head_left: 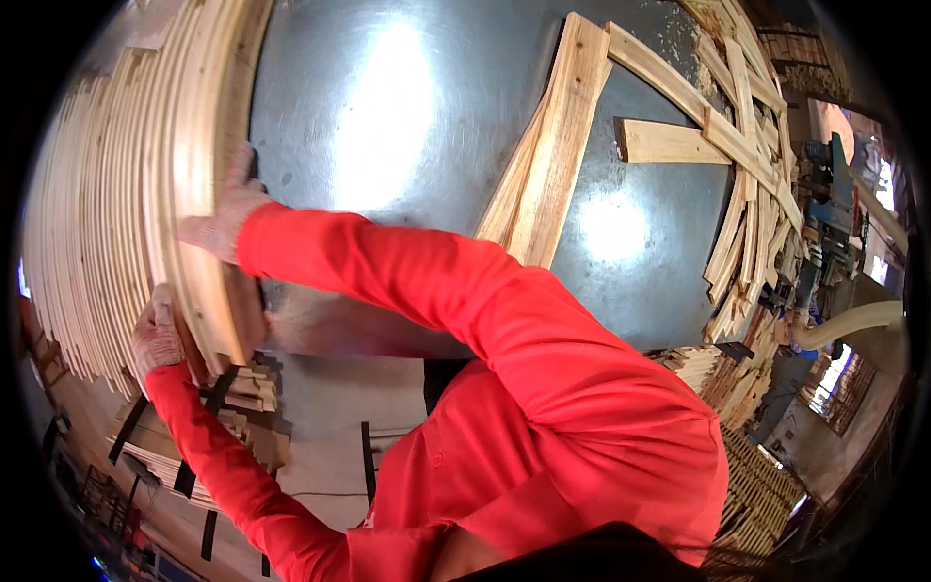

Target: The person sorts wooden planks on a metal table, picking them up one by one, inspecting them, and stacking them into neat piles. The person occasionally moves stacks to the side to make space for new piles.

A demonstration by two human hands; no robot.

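**Two hands on a stack of pale slats**

Both hands are gloved, fingers partly hidden behind wood. Left hand (155, 335) grips the slat stack's (116, 194) lower end; right hand (225, 215) presses flat against its edge, beside the shiny metal surface (388, 116).

The counter (388, 126) is my landmark. Along its left edge a big stack of long wooden slats (107, 213) stands on edge. My right hand (225, 213) lies against the counter-side face of that stack, fingers spread on the wood, my arm crossing over the counter's near part. My left hand (155, 335) grips the near end of the stack, just off the counter's left corner. On the counter right of its middle lie two long boards (553, 165) side by side, running away from me. Past them, along the counter's far right edge, a loose heap of slats (752, 194) lies crisscrossed. Below the counter's near left corner sit bundles of short sticks (247, 393).
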